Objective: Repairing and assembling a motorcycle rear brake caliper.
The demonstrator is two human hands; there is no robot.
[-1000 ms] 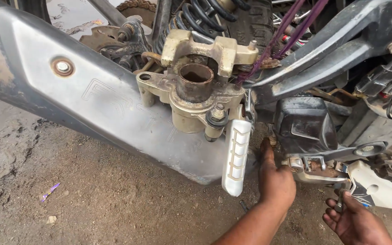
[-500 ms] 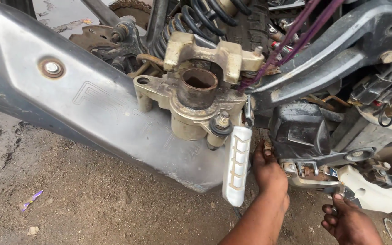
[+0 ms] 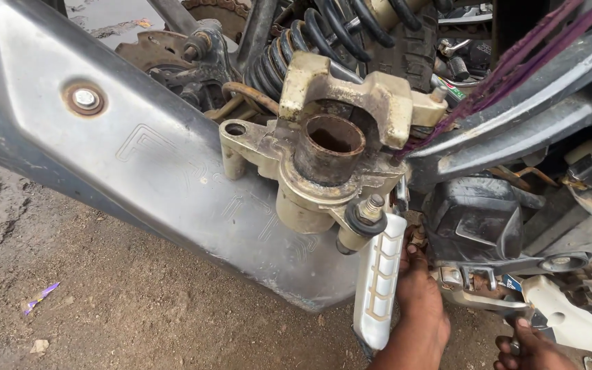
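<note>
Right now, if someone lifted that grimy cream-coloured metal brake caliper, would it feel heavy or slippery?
The grimy cream-coloured metal brake caliper looks like thick cast metal, so probably heavy and rigid. Its grime suggests a greasy, slippery grip. Its lumpy shape would likely tip rather than roll.

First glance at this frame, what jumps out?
A dirty cream brake caliper with a rusty open bore sits dead centre, resting on the grey side panel that fills the left half. Just below it a pale footpeg hangs down, with the left hand reaching in beside it toward the motorcycle's underside. The right hand is at the bottom right edge, by a white bracket.
</note>
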